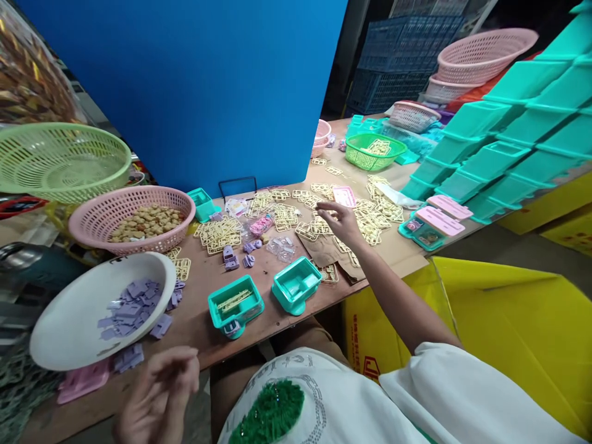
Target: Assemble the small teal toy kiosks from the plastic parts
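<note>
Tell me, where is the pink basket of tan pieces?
In the head view, the pink basket sits on the table's left side, below the green basket and above the white bowl.

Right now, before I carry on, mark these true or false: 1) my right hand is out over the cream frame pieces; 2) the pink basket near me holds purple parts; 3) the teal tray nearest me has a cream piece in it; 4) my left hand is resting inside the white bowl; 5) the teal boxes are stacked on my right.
1) True: the right hand reaches over the cream frame pieces.
2) False: the pink basket holds tan pieces; the purple parts lie in the white bowl.
3) True: the teal tray has a cream piece inside.
4) False: the left hand is below the bowl, outside it.
5) True: the teal boxes are stacked at right.
</note>
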The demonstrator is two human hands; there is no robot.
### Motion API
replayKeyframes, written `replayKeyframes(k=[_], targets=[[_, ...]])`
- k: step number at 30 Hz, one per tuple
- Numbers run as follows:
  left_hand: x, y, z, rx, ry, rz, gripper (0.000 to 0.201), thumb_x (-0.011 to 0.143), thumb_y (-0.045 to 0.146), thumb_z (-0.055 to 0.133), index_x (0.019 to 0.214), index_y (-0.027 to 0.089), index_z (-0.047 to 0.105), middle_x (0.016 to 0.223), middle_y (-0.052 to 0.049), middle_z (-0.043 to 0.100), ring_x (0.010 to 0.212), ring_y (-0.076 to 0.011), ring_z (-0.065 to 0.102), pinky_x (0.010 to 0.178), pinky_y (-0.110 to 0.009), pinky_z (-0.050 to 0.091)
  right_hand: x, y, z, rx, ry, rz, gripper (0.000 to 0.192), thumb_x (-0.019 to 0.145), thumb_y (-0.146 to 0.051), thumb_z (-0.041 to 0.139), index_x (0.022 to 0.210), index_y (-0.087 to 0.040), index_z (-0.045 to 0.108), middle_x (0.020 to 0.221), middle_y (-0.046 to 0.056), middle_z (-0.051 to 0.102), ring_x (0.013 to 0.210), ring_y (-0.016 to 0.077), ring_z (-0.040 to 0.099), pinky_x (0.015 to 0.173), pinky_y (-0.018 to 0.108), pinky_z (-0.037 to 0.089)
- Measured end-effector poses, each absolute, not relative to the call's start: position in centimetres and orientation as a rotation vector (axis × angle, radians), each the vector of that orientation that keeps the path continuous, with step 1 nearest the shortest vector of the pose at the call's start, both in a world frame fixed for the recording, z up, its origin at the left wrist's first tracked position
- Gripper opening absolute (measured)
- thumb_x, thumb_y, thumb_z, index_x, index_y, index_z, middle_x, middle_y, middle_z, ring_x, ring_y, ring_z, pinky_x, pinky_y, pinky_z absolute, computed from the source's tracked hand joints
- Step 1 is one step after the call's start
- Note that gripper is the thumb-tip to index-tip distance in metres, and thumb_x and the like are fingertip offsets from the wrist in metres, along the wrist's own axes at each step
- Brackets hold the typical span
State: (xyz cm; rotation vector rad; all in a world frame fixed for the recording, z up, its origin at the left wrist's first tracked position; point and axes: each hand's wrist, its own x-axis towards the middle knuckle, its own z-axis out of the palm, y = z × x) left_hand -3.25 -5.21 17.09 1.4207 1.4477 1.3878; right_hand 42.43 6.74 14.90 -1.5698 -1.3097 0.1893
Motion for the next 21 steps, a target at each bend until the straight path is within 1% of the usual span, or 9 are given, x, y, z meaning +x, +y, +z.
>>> replayKeyframes(k=[1,3,6,9,11,15,17,21], targets=[[-3.0,-4.6,16.2,1.389,1.474,1.426,0.029,0.078,0.063,0.081,0.085,0.036,0.079,0.064,-0.001,0.065,0.056,-0.0243,0.064,0.048,-0.038,0.057,42.7,6.7,14.7,-1.572,-1.285,0.214,0.038,0.093,-0.054,0.072,0.110,-0.023,0.084,0.117,0.013,0.084,0.109,0.0313,0.079,0.088,0.047,0.063],[-2.7,-3.4,14.3,1.331,1.532,1.511,0.030,0.078,0.056,0.084,0.089,0.028,0.079,0.078,-0.002,0.071,0.066,-0.0199,0.067,0.056,-0.030,0.059,43.1,6.7,14.1,-1.578,-1.265,0.252,0.037,0.092,-0.053,0.073,0.108,-0.023,0.085,0.117,0.013,0.084,0.110,0.0316,0.079,0.086,0.046,0.062],[-2.3,-2.1,11.3,1.284,1.536,1.579,0.036,0.084,0.056,0.081,0.096,0.022,0.076,0.093,-0.004,0.074,0.083,-0.0175,0.070,0.072,-0.024,0.060,43.4,6.9,13.6,-1.579,-1.270,0.281,0.036,0.092,-0.052,0.071,0.108,-0.022,0.085,0.116,0.013,0.085,0.108,0.0314,0.080,0.084,0.045,0.063],[-2.0,-1.3,9.0,1.265,1.521,1.604,0.041,0.087,0.059,0.079,0.101,0.021,0.071,0.102,-0.005,0.072,0.096,-0.0196,0.070,0.085,-0.027,0.060,43.6,7.4,13.6,-1.573,-1.297,0.285,0.037,0.093,-0.050,0.069,0.110,-0.020,0.084,0.117,0.015,0.084,0.105,0.0309,0.081,0.080,0.043,0.063],[-1.8,-1.0,8.0,1.257,1.534,1.609,0.045,0.087,0.062,0.078,0.104,0.021,0.070,0.105,-0.006,0.072,0.100,-0.0216,0.071,0.090,-0.031,0.060,43.6,8.0,13.8,-1.580,-1.328,0.282,0.036,0.094,-0.047,0.069,0.112,-0.019,0.083,0.116,0.016,0.084,0.103,0.0303,0.081,0.079,0.043,0.064],[-1.6,-0.6,6.9,1.307,1.571,1.590,0.046,0.089,0.063,0.075,0.107,0.021,0.069,0.107,-0.008,0.074,0.095,-0.0228,0.073,0.084,-0.034,0.062,42.3,10.5,14.8,-1.618,-1.452,0.288,0.032,0.095,-0.039,0.070,0.116,-0.019,0.083,0.110,0.015,0.085,0.098,0.0284,0.080,0.079,0.041,0.063],[-1.6,-0.5,6.5,1.382,1.590,1.582,0.045,0.092,0.062,0.072,0.107,0.020,0.070,0.106,-0.009,0.074,0.096,-0.0229,0.073,0.085,-0.034,0.063,40.7,13.0,15.4,-1.631,-1.554,0.292,0.029,0.097,-0.034,0.069,0.116,-0.018,0.083,0.109,0.014,0.084,0.095,0.0264,0.079,0.079,0.039,0.062],[-1.8,-0.5,6.0,1.534,1.601,1.560,0.035,0.097,0.054,0.069,0.107,0.020,0.072,0.105,-0.008,0.074,0.098,-0.0228,0.073,0.090,-0.035,0.061,35.4,20.2,16.6,-1.639,-1.840,0.304,0.020,0.097,-0.025,0.069,0.104,-0.019,0.086,0.108,0.011,0.084,0.094,0.0232,0.077,0.086,0.034,0.059]])
